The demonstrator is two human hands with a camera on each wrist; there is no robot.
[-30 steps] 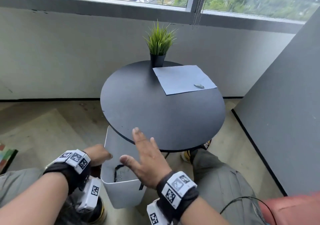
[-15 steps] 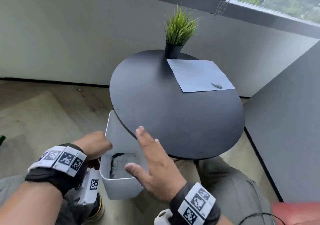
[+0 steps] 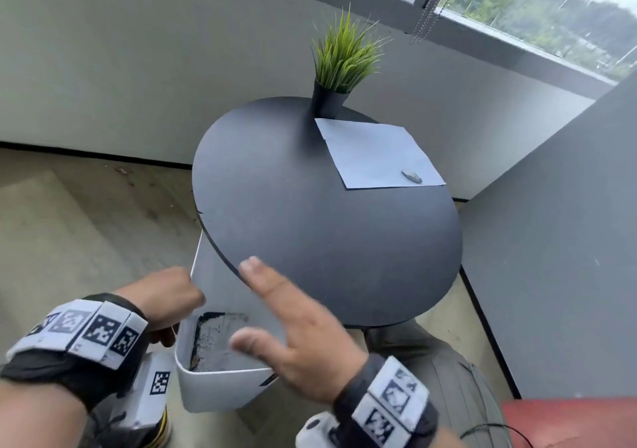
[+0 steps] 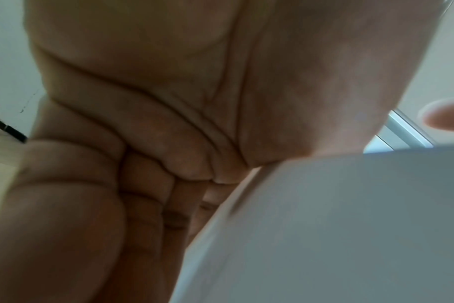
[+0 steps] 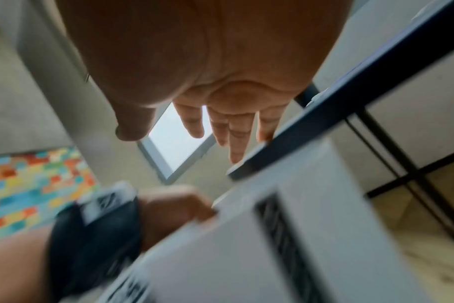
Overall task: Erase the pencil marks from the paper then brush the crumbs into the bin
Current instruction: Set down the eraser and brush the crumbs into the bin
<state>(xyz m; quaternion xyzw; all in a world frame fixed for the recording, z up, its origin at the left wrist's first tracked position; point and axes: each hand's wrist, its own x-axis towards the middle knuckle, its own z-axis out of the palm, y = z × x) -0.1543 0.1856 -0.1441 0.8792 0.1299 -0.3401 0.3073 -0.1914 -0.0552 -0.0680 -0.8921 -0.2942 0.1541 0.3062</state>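
Head view, what just changed: my right hand (image 3: 303, 340) has slid from over the bench (image 3: 310, 223) back to its near edge; it now hangs flat above the mouth of the white bin (image 3: 220, 392), fingertips over the rim of the bench top.
Head view, right grip: fingers straight and spread, holding nothing.
Head view, left grip: my left hand (image 3: 165, 296) is curled round the bin's left wall, as it was a second ago, holding the bin tucked under the bench edge.
Head view, meaning: to my eye that is a sweep finishing at the edge, so whatever crumbs came along should be dropping in now.
Head view, task things: the paper (image 3: 375, 154) lies at the far right of the bench, just beside the potted grass plant (image 3: 337, 68), with the grey eraser (image 3: 412, 177) resting on its near right corner, well apart from both hands.
Head view, hard to tell: no crumbs show on the dark top, and I cannot say whether pencil marks remain; the bin floor looks speckled and dark.
Left wrist view: palm and folded fingers (image 4: 143, 184) fill the frame against the bin's pale wall (image 4: 324, 225); the fingertips are hidden.
Right wrist view: blurred; open fingers (image 5: 236, 133) reach the bench's dark edge (image 5: 311, 127), the bin below, my left hand (image 5: 169, 211) on its rim.
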